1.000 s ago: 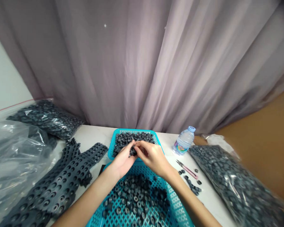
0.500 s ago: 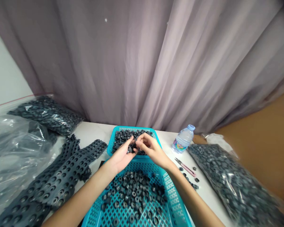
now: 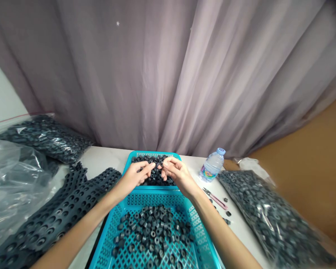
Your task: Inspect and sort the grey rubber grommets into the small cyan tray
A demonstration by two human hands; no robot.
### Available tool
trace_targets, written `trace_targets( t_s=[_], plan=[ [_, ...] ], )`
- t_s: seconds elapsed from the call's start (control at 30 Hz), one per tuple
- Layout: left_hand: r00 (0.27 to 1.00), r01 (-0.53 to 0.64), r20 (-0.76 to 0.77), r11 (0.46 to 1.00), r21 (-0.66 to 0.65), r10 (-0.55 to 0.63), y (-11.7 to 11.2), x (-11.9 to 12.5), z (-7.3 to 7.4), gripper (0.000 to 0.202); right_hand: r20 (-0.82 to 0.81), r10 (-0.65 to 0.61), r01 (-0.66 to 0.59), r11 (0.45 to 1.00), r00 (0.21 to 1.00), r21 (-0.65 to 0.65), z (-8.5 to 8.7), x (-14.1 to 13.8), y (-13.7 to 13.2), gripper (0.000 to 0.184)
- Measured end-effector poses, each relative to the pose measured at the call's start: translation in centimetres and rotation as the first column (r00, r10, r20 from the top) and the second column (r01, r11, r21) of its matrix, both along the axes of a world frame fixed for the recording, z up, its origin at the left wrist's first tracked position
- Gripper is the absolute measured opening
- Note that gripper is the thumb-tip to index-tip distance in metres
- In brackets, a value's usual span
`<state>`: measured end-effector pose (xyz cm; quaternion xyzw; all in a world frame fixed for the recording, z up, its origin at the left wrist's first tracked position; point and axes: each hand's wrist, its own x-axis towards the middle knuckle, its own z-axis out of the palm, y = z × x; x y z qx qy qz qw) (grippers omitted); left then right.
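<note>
Over the far turquoise basket (image 3: 154, 188) my left hand (image 3: 137, 174) is closed, thumb pressed to the fingers. Facing it, my right hand (image 3: 177, 172) pinches with thumb and forefinger. Whatever either pinch holds is too small to tell against the dark pieces behind. That basket contains many small black pieces (image 3: 154, 181). Closer to me, a larger turquoise basket (image 3: 203, 239) has black ring-shaped pieces (image 3: 153, 234), short cylinders with a hole, heaped on its lattice floor. My forearms reach past its two sides.
Black perforated sheets (image 3: 64, 209) and clear bags (image 3: 14, 175) lie at left, including a bag of black pieces (image 3: 47, 136). To the right are a water bottle (image 3: 212, 166), pink-handled thread snips (image 3: 217, 200), loose pieces (image 3: 228, 213) and another filled bag (image 3: 271, 213). A grey curtain (image 3: 162, 74) hangs behind.
My hands have drawn slightly apart. The left hand, earlier open with its palm turned up, has moved left and closed into a pinch. The view has shifted a little.
</note>
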<state>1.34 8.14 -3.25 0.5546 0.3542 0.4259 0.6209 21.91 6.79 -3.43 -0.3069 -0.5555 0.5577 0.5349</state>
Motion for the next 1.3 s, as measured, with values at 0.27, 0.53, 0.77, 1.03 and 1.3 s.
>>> trace_targets(
  t_s=[0.27, 0.53, 0.77, 1.03, 1.3],
  plan=[
    [0.955, -0.022, -0.265, 0.918, 0.396, 0.137, -2.2, -1.7, 3.6, 0.031, -0.046, 0.134, -0.137, 0.989, 0.990, -0.060, 1.6, -0.7, -1.5, 0.030],
    [0.901, 0.065, -0.384, 0.810, 0.582, 0.204, -3.3, -0.5, 3.1, 0.021, -0.109, 0.191, -0.198, 0.978, 0.976, -0.058, 2.4, -1.3, -2.1, 0.028],
    [0.879, 0.012, -0.352, 0.723, 0.691, 0.322, -3.4, -0.8, 2.3, 0.022, -0.140, 0.206, -0.215, 0.975, 0.969, -0.049, 2.5, -1.4, -2.1, 0.027],
    [0.889, 0.007, -0.312, 0.670, 0.742, 0.336, -3.8, -0.6, 2.5, 0.018, -0.149, 0.195, -0.203, 0.978, 0.969, -0.039, 2.7, -1.3, -2.2, 0.025],
    [0.894, 0.020, -0.332, 0.714, 0.700, 0.300, -3.6, -0.7, 2.2, 0.017, -0.030, 0.227, -0.224, 0.972, 0.973, 0.074, 3.5, -0.2, -2.6, 0.031]
  ],
)
